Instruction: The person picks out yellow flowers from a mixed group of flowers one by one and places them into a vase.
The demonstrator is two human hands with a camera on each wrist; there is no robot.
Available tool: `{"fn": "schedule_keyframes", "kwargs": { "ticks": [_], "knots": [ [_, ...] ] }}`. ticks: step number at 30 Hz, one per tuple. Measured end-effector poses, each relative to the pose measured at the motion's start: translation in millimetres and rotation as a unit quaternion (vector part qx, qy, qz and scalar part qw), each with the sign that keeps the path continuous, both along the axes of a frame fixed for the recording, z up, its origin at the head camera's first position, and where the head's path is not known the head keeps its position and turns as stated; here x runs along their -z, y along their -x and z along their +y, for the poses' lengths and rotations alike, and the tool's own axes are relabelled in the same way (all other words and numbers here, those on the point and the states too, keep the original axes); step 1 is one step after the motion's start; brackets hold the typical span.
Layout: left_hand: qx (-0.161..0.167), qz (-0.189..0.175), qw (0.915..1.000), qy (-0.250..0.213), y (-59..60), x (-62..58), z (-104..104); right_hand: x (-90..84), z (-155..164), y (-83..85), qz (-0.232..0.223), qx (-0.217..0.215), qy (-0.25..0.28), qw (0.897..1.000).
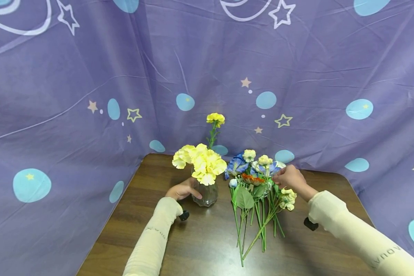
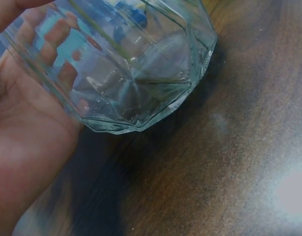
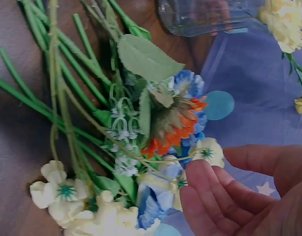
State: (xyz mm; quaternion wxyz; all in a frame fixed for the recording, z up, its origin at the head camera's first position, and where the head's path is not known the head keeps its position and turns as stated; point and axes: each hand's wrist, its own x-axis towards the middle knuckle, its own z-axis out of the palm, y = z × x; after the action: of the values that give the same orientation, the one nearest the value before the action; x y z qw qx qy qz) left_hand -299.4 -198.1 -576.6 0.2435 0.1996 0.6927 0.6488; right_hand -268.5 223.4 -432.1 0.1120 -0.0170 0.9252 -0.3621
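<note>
My left hand grips the side of a clear faceted glass vase standing on the table. Large pale yellow flowers fill the vase's mouth, and one taller yellow carnation rises behind them. In the left wrist view, a stem shows through the glass near the vase's base. Over the heads of a loose flower bunch, my right hand has its thumb and fingers apart. A small cream flower shows between thumb and fingertips in the right wrist view.
The bunch on the wooden table holds blue flowers, an orange flower, cream blossoms and green leaves. Several stems point toward the near edge. A purple patterned cloth hangs around the table.
</note>
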Motion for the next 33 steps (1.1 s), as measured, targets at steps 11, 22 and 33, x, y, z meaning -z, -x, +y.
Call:
{"fn": "schedule_keyframes", "kwargs": {
  "ticks": [11, 22, 33],
  "knots": [
    [-0.002, 0.001, 1.0000, -0.002, 2.3, 2.3, -0.9, 18.1, 6.6, -9.5, -0.048, 0.004, -0.019, 0.999],
    [-0.006, -0.008, 0.9999, 0.007, 1.1, -0.2, -1.3, 45.6, 11.7, -20.9, -0.105, 0.005, 0.001, 0.994],
    [0.001, -0.012, 0.9999, 0.008, -1.5, -0.8, -1.0, 68.5, 9.8, -34.2, -0.126, 0.008, 0.008, 0.992]
  ]
}}
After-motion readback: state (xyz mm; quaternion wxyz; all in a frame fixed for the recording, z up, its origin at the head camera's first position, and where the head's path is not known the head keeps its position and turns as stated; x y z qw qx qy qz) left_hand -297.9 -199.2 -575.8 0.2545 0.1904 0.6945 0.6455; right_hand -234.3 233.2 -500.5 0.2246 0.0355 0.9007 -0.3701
